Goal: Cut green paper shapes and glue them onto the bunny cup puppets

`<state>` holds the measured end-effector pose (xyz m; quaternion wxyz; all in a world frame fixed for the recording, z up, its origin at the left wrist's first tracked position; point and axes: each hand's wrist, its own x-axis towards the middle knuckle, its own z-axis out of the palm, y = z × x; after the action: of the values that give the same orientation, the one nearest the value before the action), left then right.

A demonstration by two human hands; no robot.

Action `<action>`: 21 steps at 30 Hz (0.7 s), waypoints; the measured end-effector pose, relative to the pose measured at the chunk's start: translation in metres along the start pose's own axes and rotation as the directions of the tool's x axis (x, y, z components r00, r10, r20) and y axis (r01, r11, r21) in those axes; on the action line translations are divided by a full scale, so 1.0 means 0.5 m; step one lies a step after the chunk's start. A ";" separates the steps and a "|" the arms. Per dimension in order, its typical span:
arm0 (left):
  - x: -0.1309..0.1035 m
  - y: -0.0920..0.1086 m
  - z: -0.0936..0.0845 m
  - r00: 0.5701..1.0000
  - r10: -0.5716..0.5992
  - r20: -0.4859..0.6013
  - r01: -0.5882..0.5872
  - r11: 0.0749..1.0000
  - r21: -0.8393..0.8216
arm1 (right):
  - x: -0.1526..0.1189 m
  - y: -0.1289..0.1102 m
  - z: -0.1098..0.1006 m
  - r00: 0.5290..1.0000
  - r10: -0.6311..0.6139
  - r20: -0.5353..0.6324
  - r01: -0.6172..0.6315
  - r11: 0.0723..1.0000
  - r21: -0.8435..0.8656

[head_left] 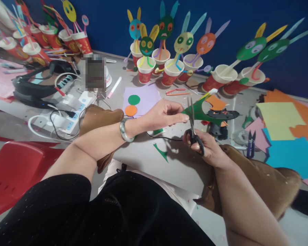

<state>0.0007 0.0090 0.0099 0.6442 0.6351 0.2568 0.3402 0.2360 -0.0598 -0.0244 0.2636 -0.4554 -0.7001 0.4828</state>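
Pinches green paper (199, 109) above the surface (181, 172) in the left hand (166, 114) and grips scissors (193, 134) in the right hand (209, 147), and could nick the left thumb (181, 118) on any slip, because of blades (192, 118) so near that pinch.

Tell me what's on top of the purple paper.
A green circle and an orange circle lie on the purple paper. The left hand covers its near right part, so anything there can't be seen.
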 end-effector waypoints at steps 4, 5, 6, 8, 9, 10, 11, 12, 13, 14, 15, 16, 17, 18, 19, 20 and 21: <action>0.000 0.001 -0.003 1.000 -0.007 0.028 0.006 1.000 0.023 | 0.000 0.003 0.000 1.000 -0.010 0.020 0.010 1.000 -0.010; 0.000 0.002 -0.004 0.999 -0.007 0.032 0.006 1.000 0.029 | 0.000 0.003 0.000 1.000 -0.012 0.022 0.012 1.000 -0.012; 0.000 0.002 -0.004 0.999 -0.006 0.034 0.005 0.999 0.032 | 0.000 0.003 0.000 1.000 -0.015 0.024 0.015 1.000 -0.013; 0.000 0.002 -0.005 0.999 0.002 0.041 -0.003 1.000 0.029 | 0.000 0.003 0.000 1.000 -0.015 0.023 0.015 1.000 -0.008; 0.000 0.002 -0.005 0.999 0.002 0.047 -0.003 1.000 0.025 | 0.000 0.002 0.001 1.000 -0.013 0.023 0.013 1.000 -0.005; 0.000 0.003 -0.006 0.999 -0.002 0.053 0.001 1.000 0.020 | 0.000 0.001 0.001 1.000 -0.011 0.023 0.011 1.000 -0.001; 0.000 0.003 -0.005 0.998 -0.008 0.057 0.007 1.000 0.015 | 0.000 0.001 0.001 1.000 -0.009 0.022 0.009 1.000 0.002; 0.000 0.003 -0.005 0.998 -0.013 0.059 0.012 1.000 0.011 | 0.000 0.000 0.001 1.000 -0.005 0.023 0.005 1.000 0.004; 0.000 0.003 -0.005 0.998 -0.017 0.059 0.016 1.000 0.010 | -0.001 -0.001 0.001 1.000 0.000 0.023 0.000 1.000 0.005; 0.000 0.004 -0.004 0.998 -0.019 0.057 0.019 1.000 0.012 | -0.001 -0.002 0.001 1.000 0.006 0.022 -0.006 1.000 0.003; 0.000 0.005 -0.004 0.998 -0.023 0.055 0.022 1.000 0.017 | -0.001 -0.002 0.000 1.000 0.012 0.021 -0.013 1.000 0.002; -0.001 0.006 -0.003 0.998 -0.028 0.052 0.027 0.999 0.023 | -0.001 -0.003 -0.001 1.000 0.019 0.019 -0.019 1.000 -0.001; -0.001 0.007 -0.003 0.998 -0.035 0.049 0.033 0.999 0.028 | -0.001 -0.003 -0.002 1.000 0.024 0.019 -0.024 1.000 -0.005; -0.001 0.008 -0.002 0.998 -0.043 0.047 0.041 0.999 0.032 | -0.001 -0.003 -0.003 0.999 0.028 0.019 -0.027 1.000 -0.009; -0.002 0.010 -0.002 0.998 -0.051 0.044 0.049 0.998 0.034 | 0.000 -0.002 -0.003 0.999 0.030 0.017 -0.030 0.999 -0.013; -0.002 0.011 -0.001 0.998 -0.057 0.040 0.056 0.998 0.034 | 0.000 -0.002 -0.004 0.999 0.032 0.017 -0.032 0.999 -0.017; -0.002 0.012 -0.001 0.997 -0.062 0.036 0.061 0.998 0.033 | 0.000 -0.002 -0.005 0.999 0.034 0.015 -0.034 0.999 -0.021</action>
<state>-0.0009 0.0082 0.0159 0.6488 0.6433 0.2697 0.3043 0.2373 -0.0587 -0.0225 0.2453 -0.4663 -0.6991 0.4835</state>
